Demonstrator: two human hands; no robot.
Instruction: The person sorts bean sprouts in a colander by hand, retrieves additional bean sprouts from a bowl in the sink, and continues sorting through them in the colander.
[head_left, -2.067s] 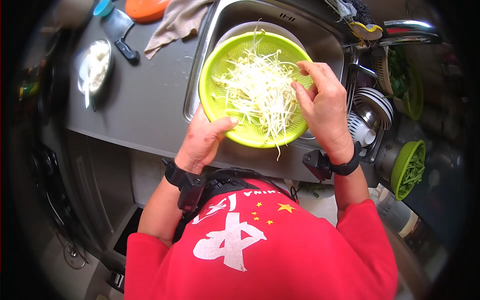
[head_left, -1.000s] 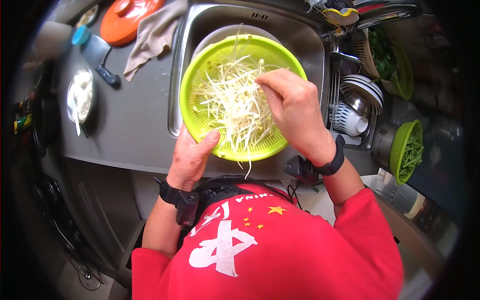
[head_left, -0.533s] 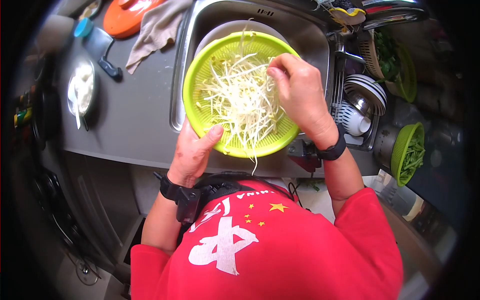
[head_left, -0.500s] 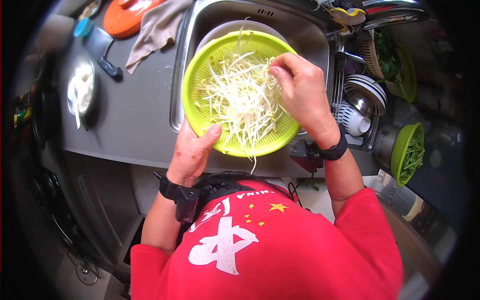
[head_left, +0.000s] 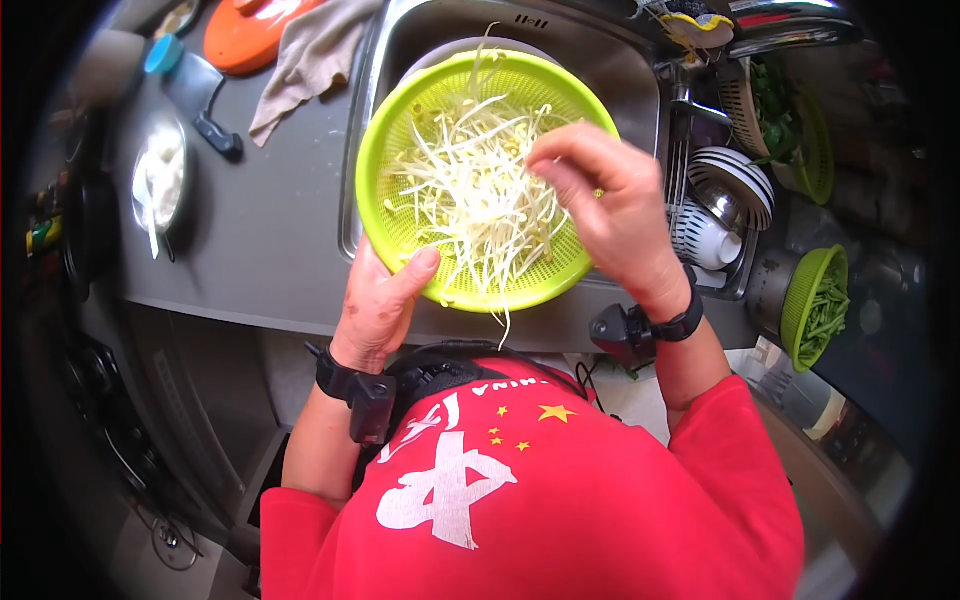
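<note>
Well left of our hands lay a cleaver [head_left: 207, 108], then a cloth [head_left: 308, 68]. Our left hand [head_left: 378, 303] was closed on the near-left rim of a green colander [head_left: 368, 165], thumb over the edge. Bean sprouts [head_left: 480, 195] lay inside it, between our hands. Our right hand [head_left: 612, 195] was half curled over them; whether it pinched any, we couldn't tell. Right of it sat striped bowls [head_left: 735, 178].
</note>
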